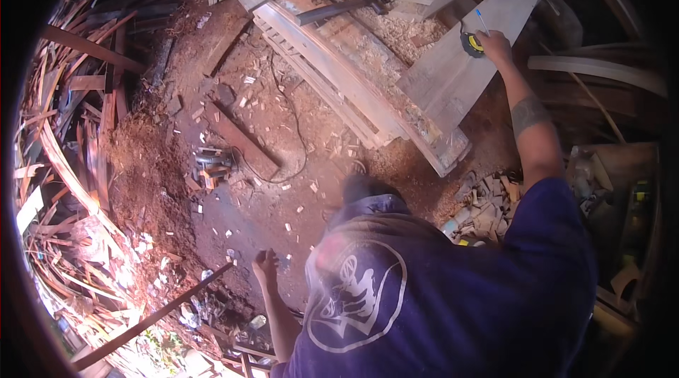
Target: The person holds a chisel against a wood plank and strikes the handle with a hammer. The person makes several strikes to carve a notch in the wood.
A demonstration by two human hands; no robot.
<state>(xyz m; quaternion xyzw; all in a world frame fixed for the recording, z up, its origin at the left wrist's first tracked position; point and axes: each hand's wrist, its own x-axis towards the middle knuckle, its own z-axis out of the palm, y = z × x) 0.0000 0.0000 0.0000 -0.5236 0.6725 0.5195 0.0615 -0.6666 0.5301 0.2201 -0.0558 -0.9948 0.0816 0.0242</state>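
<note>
Right hand: fingers closed on blue pen and touching black-and-yellow tape measure, both over wide board. Left hand: left of wide board, well apart, fingers curled, can't tell how tightly. Blue shirt, near side of wide board: pale round print.

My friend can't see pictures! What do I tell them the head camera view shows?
A person's right hand holds a yellow-and-black tape measure on a wide, pale board, with a blue pen poking up beside it. The left hand hangs above a brown floor scattered with wood chips.
</note>
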